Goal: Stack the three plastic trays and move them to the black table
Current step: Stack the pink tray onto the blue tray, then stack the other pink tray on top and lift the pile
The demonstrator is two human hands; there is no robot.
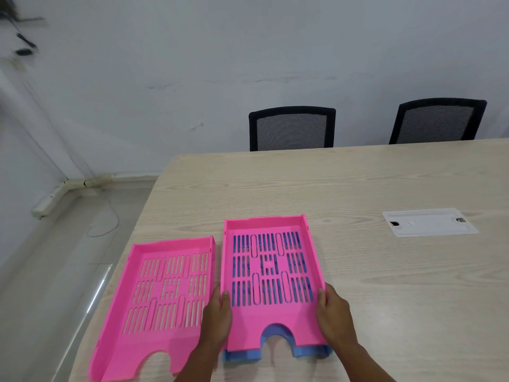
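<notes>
A pink slotted tray (271,318) sits nested on top of a blue tray (305,352), whose edge shows under its near end and through its slots. My left hand (217,312) grips the pink tray's left wall, thumb inside. My right hand (334,312) holds its right wall. A second pink tray (162,299) lies flat beside the stack, on the left, near the table's left edge.
The light wooden table (358,183) stretches away to the right, with a white cable-port cover (429,222) set into it. Two black mesh chairs (292,128) (438,121) stand behind its far edge. Floor and a cable lie at the left.
</notes>
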